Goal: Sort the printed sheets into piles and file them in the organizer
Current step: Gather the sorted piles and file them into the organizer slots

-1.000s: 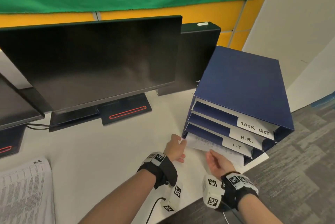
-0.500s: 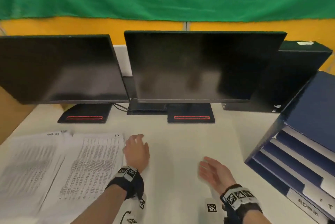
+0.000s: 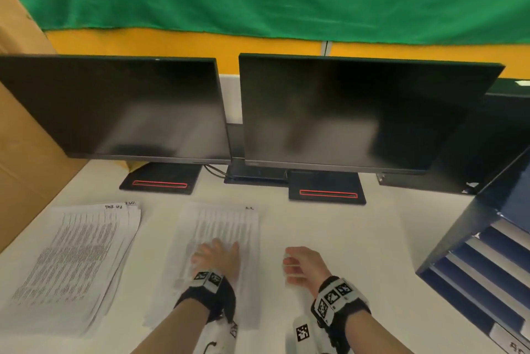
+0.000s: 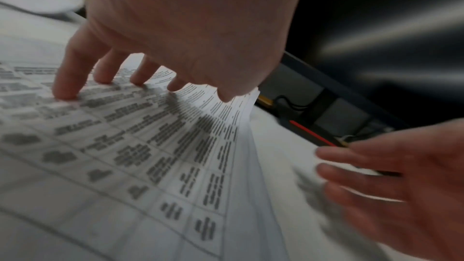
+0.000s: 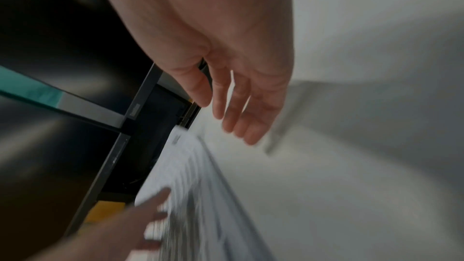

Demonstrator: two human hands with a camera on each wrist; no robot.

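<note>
Sheets: middle pile [image 3: 226,227] lies near the desk's front edge, centre-left; left hand [image 3: 216,257] is now on it, fingers [image 4: 66,78] spread and fairly straight, tips touching the top page, not gripping. A second ago both hands were at the organizer [image 3: 484,241], pushing a sheaf into a lower slot; they've since swung back across the desk [image 3: 329,227]. So one batch looks filed and this pile is likely next. Right hand [image 3: 304,266] hovers just right of the pile, fingers loosely curled, holding nothing, probably about to help square or lift. Second pile [image 3: 77,262] sits toward the front-left corner, fanned and untidy, untouched. Organizer stands at the right edge, slots facing the person, well apart from both piles. Two monitors [image 3: 355,112] line the back edge, stands behind the piles. Path from pile to organizer is bare desk, nothing in the way. Motion blur, so the page header is unreadable.
</note>
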